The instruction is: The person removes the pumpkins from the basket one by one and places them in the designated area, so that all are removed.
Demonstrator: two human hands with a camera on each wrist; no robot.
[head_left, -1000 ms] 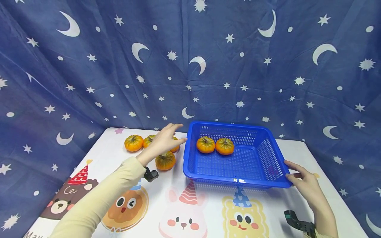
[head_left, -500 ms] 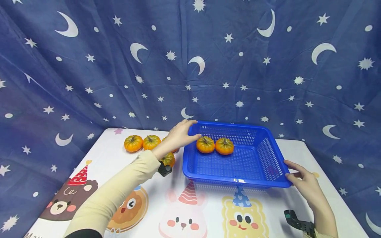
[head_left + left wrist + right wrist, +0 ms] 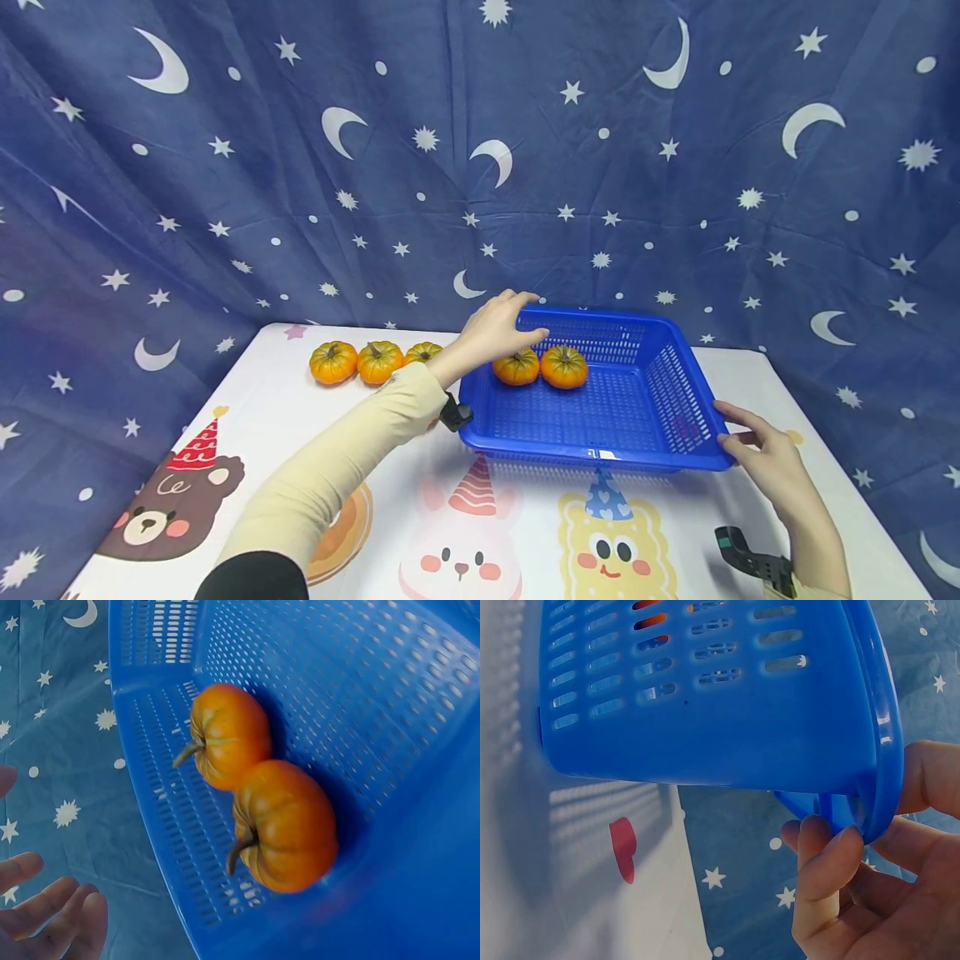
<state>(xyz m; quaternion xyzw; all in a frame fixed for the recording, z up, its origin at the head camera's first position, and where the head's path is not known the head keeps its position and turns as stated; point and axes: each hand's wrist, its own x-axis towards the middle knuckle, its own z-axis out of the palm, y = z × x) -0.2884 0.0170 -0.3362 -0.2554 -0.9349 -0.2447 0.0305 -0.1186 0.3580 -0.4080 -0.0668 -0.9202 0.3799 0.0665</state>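
Note:
A blue plastic basket (image 3: 577, 456) stands on the table with two small pumpkins, the left one (image 3: 514, 369) partly behind my left hand and the right one (image 3: 564, 367) in plain sight. My left hand (image 3: 497, 330) is over the basket's left end, thumb and fingers apart and nothing between them. In the left wrist view its fingertips (image 3: 56, 919) show beside the basket, away from both pumpkins. At the basket's right end, my right hand (image 3: 772, 458) grips the rim; the right wrist view shows its fingers (image 3: 832, 866) curled at the rim's edge.
Left of the basket lie more pumpkins in a row: one at the far left (image 3: 333, 362), a middle one (image 3: 379, 362) and one partly covered by my left forearm (image 3: 422, 352). Behind the table hangs a blue curtain (image 3: 420, 183) with moons and stars.
My left hand has moved right, from above the loose pumpkins to over the basket, holding nothing. The forearm now hides the nearest loose pumpkin. My right hand stays on the rim.

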